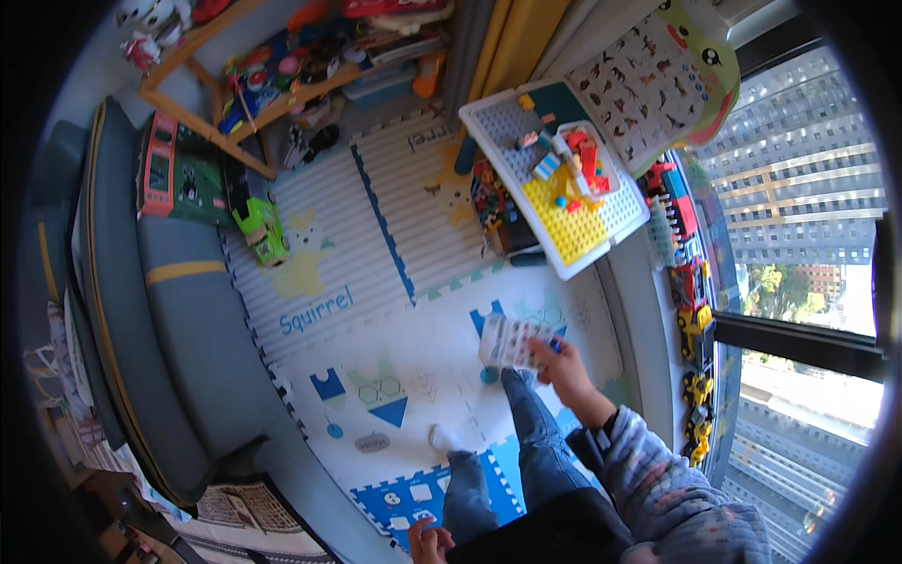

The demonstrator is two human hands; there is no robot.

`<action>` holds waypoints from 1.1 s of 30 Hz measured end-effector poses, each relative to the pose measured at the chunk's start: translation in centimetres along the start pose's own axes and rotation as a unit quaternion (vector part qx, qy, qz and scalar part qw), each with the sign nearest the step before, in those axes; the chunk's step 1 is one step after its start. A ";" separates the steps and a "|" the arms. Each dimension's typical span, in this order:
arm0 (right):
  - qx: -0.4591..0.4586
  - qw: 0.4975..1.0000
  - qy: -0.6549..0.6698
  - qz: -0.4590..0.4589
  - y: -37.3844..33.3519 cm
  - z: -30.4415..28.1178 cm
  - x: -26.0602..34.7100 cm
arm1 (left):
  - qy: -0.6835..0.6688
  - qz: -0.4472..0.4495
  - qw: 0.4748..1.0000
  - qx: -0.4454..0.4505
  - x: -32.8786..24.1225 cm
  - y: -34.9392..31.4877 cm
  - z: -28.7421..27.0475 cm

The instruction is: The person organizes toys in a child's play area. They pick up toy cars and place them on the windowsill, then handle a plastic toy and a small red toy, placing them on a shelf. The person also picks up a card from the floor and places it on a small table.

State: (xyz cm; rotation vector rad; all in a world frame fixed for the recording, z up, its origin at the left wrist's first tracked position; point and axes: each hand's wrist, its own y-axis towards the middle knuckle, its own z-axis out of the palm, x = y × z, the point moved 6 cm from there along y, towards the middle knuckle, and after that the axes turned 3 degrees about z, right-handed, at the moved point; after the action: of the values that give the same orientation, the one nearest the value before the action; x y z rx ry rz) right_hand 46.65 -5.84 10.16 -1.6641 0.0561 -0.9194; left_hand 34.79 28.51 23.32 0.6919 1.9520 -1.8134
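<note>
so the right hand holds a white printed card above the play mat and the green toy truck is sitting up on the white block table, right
Not quite. In the head view the green toy truck sits on the play mat beside the grey sofa, not on the white block table. The right hand does hold the white printed card.

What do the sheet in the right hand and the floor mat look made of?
Sheet: probably thin card or paper, printed; it stays flat in the right hand. Floor mat: likely foam tiles with a matte printed face, judging by the toothed interlocking edges.
</note>
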 end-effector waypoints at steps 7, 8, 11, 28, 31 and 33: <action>-0.145 0.971 0.104 -0.161 14.4 -10.3 17.9 | -0.034 -0.078 0.996 0.021 -5.3 2.1 10.7; -0.155 0.968 0.085 -0.179 15.8 -11.3 20.0 | -0.032 -0.101 0.994 0.033 -5.7 2.2 11.9; -0.173 0.966 0.076 -0.175 18.7 -12.7 23.4 | -0.022 -0.119 0.992 0.047 -7.3 2.2 14.8; -0.279 0.904 -0.240 -0.219 19.1 -16.1 23.6 | -0.058 -0.151 0.985 -0.052 -9.3 3.2 15.7; -0.273 0.824 -0.417 -0.269 17.7 -14.3 25.0 | -0.061 -0.160 0.985 -0.023 -8.1 3.0 16.0; -0.267 0.758 -0.518 -0.292 17.7 -12.4 26.2 | -0.067 -0.157 0.985 -0.013 -7.7 2.9 15.9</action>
State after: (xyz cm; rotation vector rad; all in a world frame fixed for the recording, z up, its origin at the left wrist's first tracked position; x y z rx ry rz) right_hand 64.84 -34.45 9.34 -2.6050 -1.1103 -0.2670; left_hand 41.87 12.15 24.10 0.2539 2.0811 -1.9516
